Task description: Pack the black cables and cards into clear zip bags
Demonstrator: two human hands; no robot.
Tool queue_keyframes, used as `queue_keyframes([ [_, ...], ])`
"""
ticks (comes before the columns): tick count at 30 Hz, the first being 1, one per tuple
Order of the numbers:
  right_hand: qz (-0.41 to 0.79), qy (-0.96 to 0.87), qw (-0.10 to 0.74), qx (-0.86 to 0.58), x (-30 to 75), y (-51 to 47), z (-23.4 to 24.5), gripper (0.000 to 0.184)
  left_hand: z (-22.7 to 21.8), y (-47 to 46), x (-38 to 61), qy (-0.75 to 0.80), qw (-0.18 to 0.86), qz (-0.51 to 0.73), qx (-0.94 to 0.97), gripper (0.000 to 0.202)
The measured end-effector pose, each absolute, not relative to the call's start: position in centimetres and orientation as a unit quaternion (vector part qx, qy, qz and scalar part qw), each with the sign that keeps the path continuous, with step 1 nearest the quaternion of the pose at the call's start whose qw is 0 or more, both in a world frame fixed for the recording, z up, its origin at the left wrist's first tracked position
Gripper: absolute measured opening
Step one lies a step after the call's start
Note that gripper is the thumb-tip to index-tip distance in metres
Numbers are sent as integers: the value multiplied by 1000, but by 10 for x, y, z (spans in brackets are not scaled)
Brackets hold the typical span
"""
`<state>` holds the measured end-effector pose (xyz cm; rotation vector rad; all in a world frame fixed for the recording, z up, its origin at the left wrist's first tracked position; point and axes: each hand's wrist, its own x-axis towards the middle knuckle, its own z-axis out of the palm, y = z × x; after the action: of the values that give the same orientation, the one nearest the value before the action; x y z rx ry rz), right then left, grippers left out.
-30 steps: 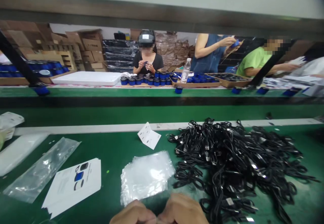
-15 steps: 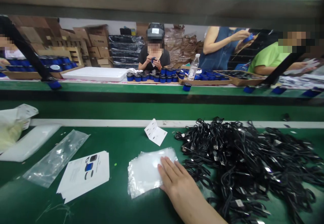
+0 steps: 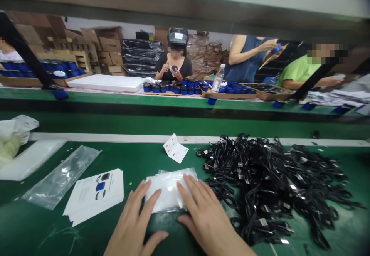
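A stack of clear plastic bags [image 3: 167,188] lies on the green tabletop, right in front of me. My left hand [image 3: 138,213] rests at the stack's left side, its fingers apart and touching the bags' edge. On the right side, my right hand [image 3: 202,209] lies with outstretched fingers on the bags. Neither hand grips anything. To the left is a fanned pile of printed leaflets [image 3: 100,194], showing pictures of a blue item. Just beyond the bags stands a folded white leaflet [image 3: 175,149]. A big heap of black USB cables [image 3: 260,179] spreads to the right of my right hand.
A long clear bag [image 3: 62,177] and a white plastic sheet [image 3: 34,159] lie at the left. Across a raised green ledge, people work behind blue jars [image 3: 185,88], a water bottle [image 3: 218,78] and a white slab [image 3: 105,83]. A dark post [image 3: 26,51] rises at the left.
My left hand has come into view and now touches the left side of the bag stack. The bags lie in a neater pile. My right hand stays on them; the view has shifted slightly.
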<state>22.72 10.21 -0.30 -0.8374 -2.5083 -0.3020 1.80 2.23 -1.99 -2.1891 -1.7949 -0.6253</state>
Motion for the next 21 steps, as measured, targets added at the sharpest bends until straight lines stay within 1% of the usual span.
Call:
queue_keyframes([
  [2, -120, -909, 230, -326, 244, 106, 0, 56, -7, 51, 32, -596, 115, -173, -775, 74],
  [4, -126, -905, 225, -337, 257, 110, -4, 54, 7, 74, 41, -596, 51, -110, -794, 92],
  [5, -129, -905, 227, -337, 262, 111, -7, 50, 13, 83, 44, -587, 26, -92, -804, 97],
  [6, -132, -904, 232, -333, 265, 113, -11, 46, 18, 90, 45, -576, 3, -78, -814, 97],
  [7, -132, -905, 235, -329, 267, 114, -14, 42, 21, 94, 45, -564, -11, -72, -822, 93],
  [9, -121, -906, 241, -326, 268, 116, -18, 38, 25, 97, 42, -546, -26, -69, -834, 78],
  [10, -107, -908, 240, -326, 269, 115, -16, 38, 25, 95, 40, -543, -29, -70, -837, 72],
  [12, -64, -913, 229, -330, 270, 115, -7, 43, 20, 87, 36, -542, -32, -69, -837, 65],
  [15, 21, -919, 192, -344, 266, 116, 23, 48, 4, 73, 29, -533, -24, -81, -842, 62],
  [17, 53, -921, 167, -349, 253, 123, 42, 46, -6, 67, 24, -508, 3, -107, -855, 62],
  [19, 35, -928, 150, -339, 230, 136, 53, 46, -13, 63, 19, -483, 45, -130, -865, 62],
  [21, 21, -926, 141, -350, 206, 154, 53, 55, -20, 64, 13, -467, 91, -140, -868, 62],
])
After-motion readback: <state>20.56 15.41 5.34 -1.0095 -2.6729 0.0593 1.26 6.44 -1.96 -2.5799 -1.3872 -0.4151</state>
